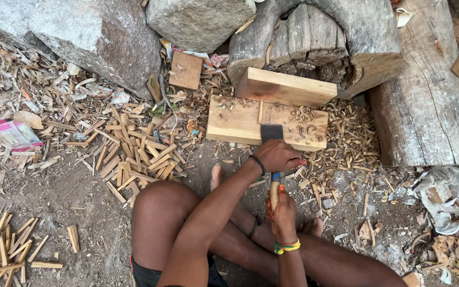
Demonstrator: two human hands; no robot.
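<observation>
Knees and bare legs fill the nearest ground, and just beyond them the right hand (284,212) is wrapped tight around the wooden handle of a broad chisel (273,159), low on the shaft, while the left hand (277,155) is folded over the tool higher up, close behind the dark flat blade, pressing it down. Both hands are clenched on the one tool, none of the fingers spread. The chisel runs almost straight away from the body, its long axis near vertical in the view, handle toward the person and blade edge pointing at the flat plank (266,123), where it rests on the near edge of that plank. Judging from the curled shavings (346,133) strewn over and to the right of the plank, the step in hand looks like paring the plank's surface; the next move would call for a steady push along the tool's axis with the upper hand keeping the blade flat (the edge itself is too dark to read). A second, thicker block (285,87) lies tilted just behind the plank, against a hollow log (314,42). Left of the plank lie heaps of split sticks (134,154), and farther off, grey stones (91,32).
</observation>
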